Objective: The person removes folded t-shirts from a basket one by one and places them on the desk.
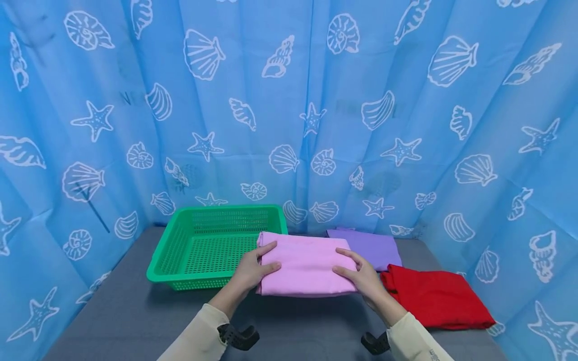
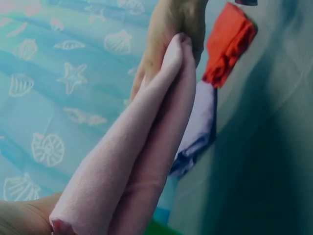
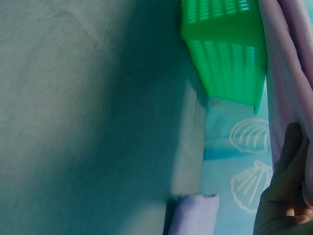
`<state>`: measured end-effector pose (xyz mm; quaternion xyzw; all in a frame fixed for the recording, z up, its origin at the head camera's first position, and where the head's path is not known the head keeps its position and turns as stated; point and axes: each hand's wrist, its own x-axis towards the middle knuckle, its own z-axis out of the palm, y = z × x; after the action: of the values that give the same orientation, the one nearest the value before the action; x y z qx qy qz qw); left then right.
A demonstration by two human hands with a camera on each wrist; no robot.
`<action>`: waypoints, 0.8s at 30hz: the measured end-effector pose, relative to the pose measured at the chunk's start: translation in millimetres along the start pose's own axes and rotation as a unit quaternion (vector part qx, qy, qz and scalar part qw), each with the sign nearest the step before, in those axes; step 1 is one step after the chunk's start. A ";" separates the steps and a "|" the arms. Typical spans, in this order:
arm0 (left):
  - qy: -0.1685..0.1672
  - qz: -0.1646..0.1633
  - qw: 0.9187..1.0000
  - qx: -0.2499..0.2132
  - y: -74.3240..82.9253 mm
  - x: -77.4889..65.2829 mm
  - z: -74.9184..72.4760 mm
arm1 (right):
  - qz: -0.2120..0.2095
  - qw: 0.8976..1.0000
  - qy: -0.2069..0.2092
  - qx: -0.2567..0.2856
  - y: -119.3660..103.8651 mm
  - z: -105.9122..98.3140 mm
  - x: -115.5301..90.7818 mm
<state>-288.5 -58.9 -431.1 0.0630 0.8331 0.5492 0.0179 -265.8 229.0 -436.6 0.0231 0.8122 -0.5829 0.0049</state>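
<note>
A folded pink cloth [image 1: 307, 265] is held level above the table between two hands. My left hand [image 1: 252, 271] grips its left edge, thumb and a finger lying on top. My right hand [image 1: 365, 281] grips the right edge in the same way, the other fingers hidden beneath. The left wrist view shows the cloth [image 2: 127, 142] edge-on with its thick folded layers, stretching toward the right hand. In the right wrist view, fingers [image 3: 288, 152] press against the cloth's underside. The cloth's left end overlaps the corner of a green plastic basket [image 1: 217, 253] in the head view.
The slatted basket stands at the back left with nothing in it. A folded purple cloth [image 1: 375, 248] lies at the back right, and a folded red cloth [image 1: 438, 298] lies nearer on the right. Behind the grey table [image 1: 113, 311] hangs a blue shell-patterned curtain [image 1: 289, 100].
</note>
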 end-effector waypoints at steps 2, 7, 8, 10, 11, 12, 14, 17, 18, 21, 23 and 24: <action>-0.005 0.004 1.000 -0.001 1.4 -0.2 6.6 | 0.002 1.000 0.002 -0.005 2.6 -6.0 -3.6; -0.018 0.009 1.000 0.004 4.6 1.4 19.7 | 0.007 1.000 0.008 -0.010 6.5 -17.8 -9.5; -0.022 0.010 1.000 0.005 5.7 1.8 22.0 | 0.007 1.000 0.010 -0.012 7.3 -20.0 -10.7; -0.029 0.014 0.999 0.012 7.6 3.1 26.8 | 0.008 1.000 0.015 -0.020 9.4 -24.5 -13.1; -0.032 0.018 0.999 0.017 8.7 3.7 29.3 | 0.010 1.000 0.016 -0.022 10.6 -26.8 -14.4; -0.035 0.022 0.999 0.020 10.0 4.1 31.9 | 0.010 0.999 0.019 -0.025 11.8 -29.0 -15.7; -0.040 0.025 0.999 0.022 12.6 4.7 36.9 | 0.009 0.999 0.024 -0.033 14.1 -33.7 -18.0; -0.048 0.027 0.998 0.027 15.2 4.5 45.0 | 0.003 0.999 0.028 -0.045 18.1 -41.1 -20.2; -0.052 0.029 0.998 0.030 16.1 4.4 47.7 | 0.002 0.999 0.028 -0.045 19.2 -43.7 -20.8; -0.067 0.042 0.996 0.044 18.4 3.8 56.1 | -0.003 0.999 0.026 -0.046 22.7 -51.6 -23.0; -0.072 0.054 0.994 0.056 19.5 4.0 61.6 | -0.005 0.998 0.029 -0.047 25.6 -56.1 -23.9; -0.075 0.059 0.994 0.057 20.0 3.9 64.2 | -0.001 0.998 0.028 -0.047 26.0 -58.6 -24.7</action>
<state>-284.3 7.9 -438.1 0.1540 0.8545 0.4942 0.0439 -238.9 292.0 -441.5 0.0383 0.8387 -0.5429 -0.0174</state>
